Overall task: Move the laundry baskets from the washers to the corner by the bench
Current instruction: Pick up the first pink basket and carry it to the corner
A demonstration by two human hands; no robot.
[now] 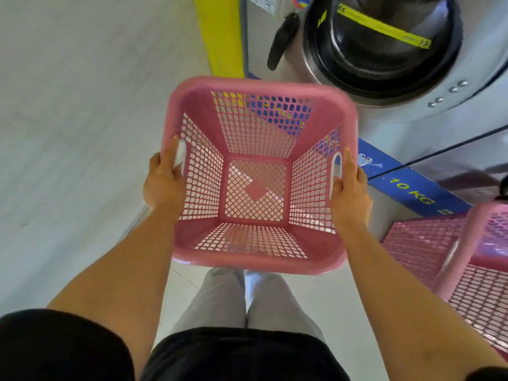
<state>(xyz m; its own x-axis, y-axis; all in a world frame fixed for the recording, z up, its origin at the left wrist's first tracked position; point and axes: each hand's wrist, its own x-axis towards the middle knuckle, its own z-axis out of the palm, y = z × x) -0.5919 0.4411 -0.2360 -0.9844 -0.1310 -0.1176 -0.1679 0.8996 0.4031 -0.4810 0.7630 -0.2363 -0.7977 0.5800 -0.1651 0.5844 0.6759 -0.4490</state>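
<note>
A pale grey floor (68, 133) fills the left side of the view. At the top stands a yellow post (222, 34), just beside the machines. On the steel front near it hangs a black handle (283, 41). A yellow strip (384, 30) with dark marks crosses the round dark glass. Lower right, a blue band (406, 182) carries the yellow text "10 KG". Three small metal studs (448, 93) sit in a row on the steel panel.

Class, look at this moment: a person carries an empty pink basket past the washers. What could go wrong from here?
1. The held basket hides the floor ahead of the feet, so a trip is possible.
2. Another pink basket sits close by the right arm; turning might knock it.
3. The washer door is close ahead of the far rim, which could bump it. The left hand and right hand grip only the handle slots.
</note>
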